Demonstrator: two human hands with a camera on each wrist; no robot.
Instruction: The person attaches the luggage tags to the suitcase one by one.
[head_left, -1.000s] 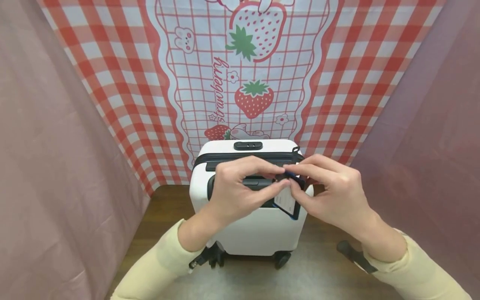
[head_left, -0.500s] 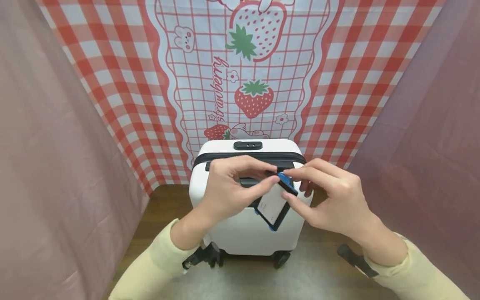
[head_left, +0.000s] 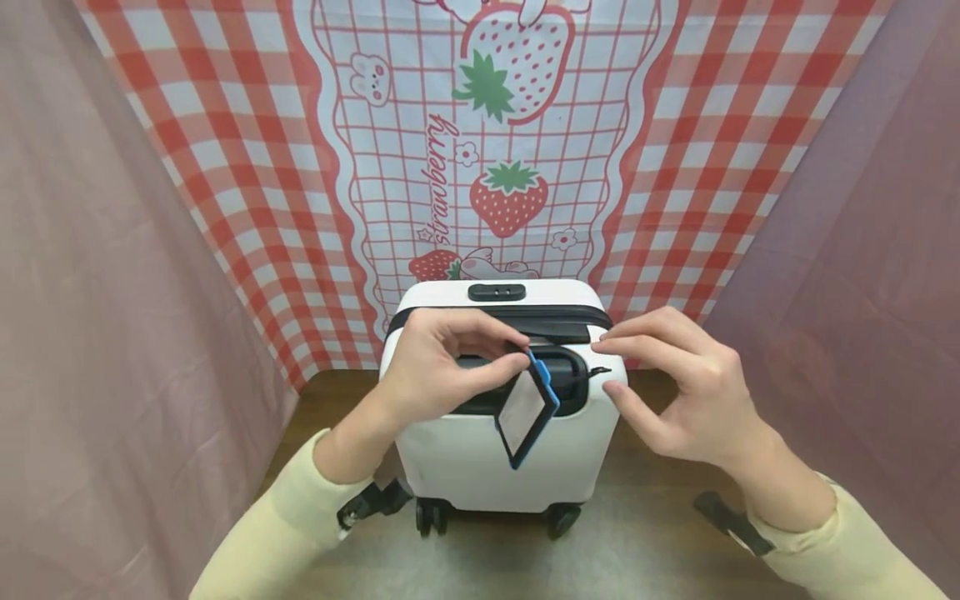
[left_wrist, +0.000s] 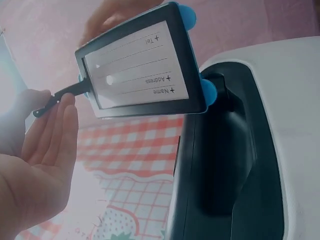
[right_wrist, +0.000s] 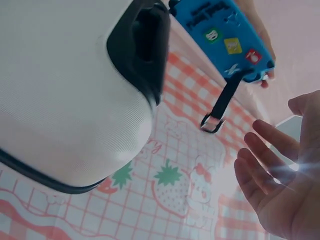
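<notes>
"Luggage tag (head_left: 522,412) first: where do we see it?"

"We see it hanging in the air by the white suitcase (head_left: 495,475). The left hand (head_left: 442,358) pinches one end of its strap (left_wrist: 76,89)."

"And the right hand (head_left: 690,375)?"

"It grips nothing. Its fingers are spread near the buckle (right_wrist: 212,124) on the strap's other end."

"What looks done to us?"

"The strap is unbuckled, and we think the tag is loose from the suitcase."

"What looks left?"

"The strap ends aren't joined. We see no writing on the card (left_wrist: 135,65), but we can't tell if it needs any."
</notes>
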